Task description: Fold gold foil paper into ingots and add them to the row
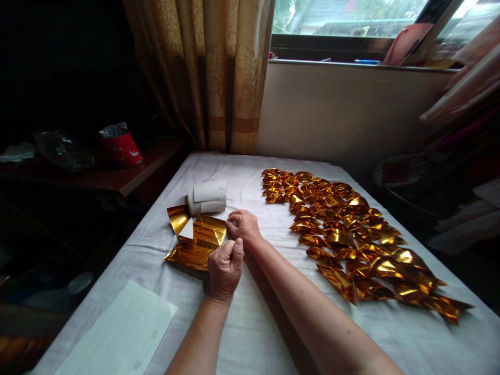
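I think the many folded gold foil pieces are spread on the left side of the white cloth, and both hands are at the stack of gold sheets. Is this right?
Not quite. The head view shows the folded gold foil pieces spread on the right side of the white cloth, not the left. The rest holds: the left hand and right hand are both at the stack of gold sheets.

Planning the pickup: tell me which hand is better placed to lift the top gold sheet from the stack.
Probably right. The right hand rests at the edge of the gold sheet stack, fingers touching its corner. The left hand is curled in a fist just short of it.
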A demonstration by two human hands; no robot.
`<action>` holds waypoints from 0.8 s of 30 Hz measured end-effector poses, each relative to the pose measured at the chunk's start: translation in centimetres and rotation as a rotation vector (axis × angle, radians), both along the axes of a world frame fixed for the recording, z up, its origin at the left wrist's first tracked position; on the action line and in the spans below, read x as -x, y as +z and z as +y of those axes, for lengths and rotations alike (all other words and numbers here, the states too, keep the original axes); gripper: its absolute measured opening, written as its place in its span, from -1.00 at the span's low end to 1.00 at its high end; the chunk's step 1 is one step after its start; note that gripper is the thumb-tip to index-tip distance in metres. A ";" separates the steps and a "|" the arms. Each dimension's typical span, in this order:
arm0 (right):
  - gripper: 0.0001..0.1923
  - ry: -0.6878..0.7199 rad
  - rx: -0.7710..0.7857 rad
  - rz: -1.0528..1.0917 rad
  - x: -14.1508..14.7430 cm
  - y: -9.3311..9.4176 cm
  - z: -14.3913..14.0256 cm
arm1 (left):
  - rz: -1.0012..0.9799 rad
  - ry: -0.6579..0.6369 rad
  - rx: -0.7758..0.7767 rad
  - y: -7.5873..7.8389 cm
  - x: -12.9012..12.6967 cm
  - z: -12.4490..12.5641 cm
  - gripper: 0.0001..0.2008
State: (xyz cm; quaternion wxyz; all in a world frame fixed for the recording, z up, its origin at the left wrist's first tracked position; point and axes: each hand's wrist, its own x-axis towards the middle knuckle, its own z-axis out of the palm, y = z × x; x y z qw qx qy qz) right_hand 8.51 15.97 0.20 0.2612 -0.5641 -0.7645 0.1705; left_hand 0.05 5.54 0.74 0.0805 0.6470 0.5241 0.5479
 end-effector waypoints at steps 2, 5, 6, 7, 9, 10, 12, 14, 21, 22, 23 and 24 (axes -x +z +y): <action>-0.86 -0.001 -0.012 0.007 -0.3 0.0 -0.1 | 0.008 0.002 0.010 0.1 0.0 0.0 -0.57; -0.83 -0.019 -0.027 0.021 -0.8 -0.2 -0.3 | 0.019 0.000 0.021 0.2 0.0 0.0 -0.57; -0.82 -0.026 -0.032 0.027 -0.9 -0.2 -0.4 | 0.022 -0.001 0.023 0.3 0.0 -0.1 -0.57; -0.82 -0.033 -0.036 0.034 -1.0 -0.3 -0.5 | 0.023 -0.003 0.025 0.3 0.0 -0.1 -0.57; -0.81 -0.050 -0.043 0.053 -1.2 -0.5 -0.6 | 0.022 -0.006 0.032 0.3 0.0 -0.1 -0.56; -0.81 -0.062 -0.044 0.064 -1.3 -0.5 -0.7 | 0.019 -0.008 0.036 0.3 0.0 -0.1 -0.56; -0.80 -0.093 -0.042 0.090 -1.7 -0.6 -0.9 | 0.008 -0.009 0.038 0.3 0.0 -0.1 -0.56; -0.79 -0.131 -0.036 0.119 -2.1 -0.6 -1.1 | -0.002 -0.009 0.030 0.2 0.0 0.0 -0.57; -0.87 -0.164 0.010 0.246 -4.0 -0.9 -1.7 | -0.001 -0.017 0.005 0.3 0.0 -0.1 -0.59; -0.88 -0.153 0.019 0.268 -4.2 -0.9 -1.8 | 0.000 -0.014 0.000 0.4 0.0 -0.1 -0.59; -0.88 -0.143 0.025 0.292 -4.4 -0.9 -2.0 | -0.002 -0.010 -0.004 0.4 0.0 -0.1 -0.59; -0.86 -0.136 0.028 0.315 -4.7 -0.9 -2.1 | -0.006 -0.006 -0.003 0.4 0.0 -0.1 -0.59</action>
